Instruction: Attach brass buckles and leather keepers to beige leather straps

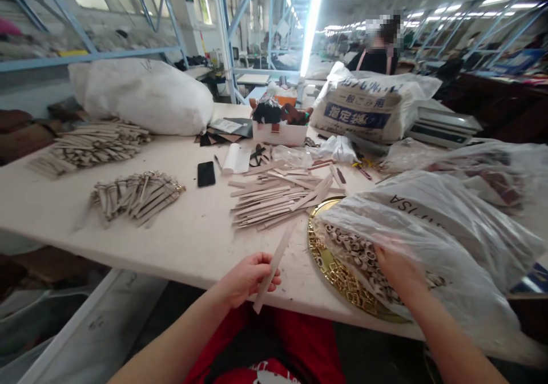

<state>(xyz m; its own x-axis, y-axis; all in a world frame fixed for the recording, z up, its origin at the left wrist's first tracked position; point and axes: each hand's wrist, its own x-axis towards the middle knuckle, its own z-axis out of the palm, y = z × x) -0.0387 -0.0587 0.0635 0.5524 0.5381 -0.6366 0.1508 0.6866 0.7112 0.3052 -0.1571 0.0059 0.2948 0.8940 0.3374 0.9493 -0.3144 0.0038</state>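
Between the thumb and fingers of my left hand (256,275) is a flat beige strip (280,254), tilted up over the table's front edge. My right hand (400,264) reaches into the mouth of a clear plastic bag (406,207); its fingertips are blurred and partly hidden among small beige loops (353,246). Under the bag lies a round gold tray (314,241) with many gold metal buckles (353,284) in it. Beyond my left hand spreads a pile of similar loose strips (274,201).
Left on the table (205,224) are a bundle of strips with gold hardware (137,195), a larger strip stack (100,144) and a phone (206,174). Behind stand a white sack (141,96), a box (280,133) and a printed bag (368,107). A person (377,53) is further back.
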